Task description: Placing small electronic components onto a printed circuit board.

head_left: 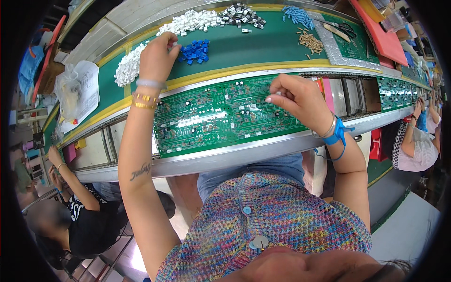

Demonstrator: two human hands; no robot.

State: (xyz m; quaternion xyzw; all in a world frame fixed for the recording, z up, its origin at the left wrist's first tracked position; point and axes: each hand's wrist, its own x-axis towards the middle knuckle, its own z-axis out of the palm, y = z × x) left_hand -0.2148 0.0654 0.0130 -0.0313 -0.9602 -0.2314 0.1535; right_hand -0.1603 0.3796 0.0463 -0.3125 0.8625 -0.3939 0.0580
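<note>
My left hand point(157, 60) is over the green worktop, beside a small heap of blue box-shaped components point(194, 51). Its thumb and fingers are curled together; anything between them is hidden. Below the worktop, a green circuit board panel point(216, 137) with many small parts lies on the metal rail line in front of me. Over the panel's right part hovers my right hand point(304, 99), thumb and fingertips drawn close in a pinch. What it holds, if anything, is too small to make out. A blue wrist strap point(339, 131) circles my right wrist.
White connectors point(188, 22), black three-legged parts point(244, 14), light blue components point(298, 17) and tan components point(310, 42) lie in heaps at the back. Scissors point(346, 31) rest at back right. Another board point(397, 94) sits farther along the rails point(263, 140). People work on both sides.
</note>
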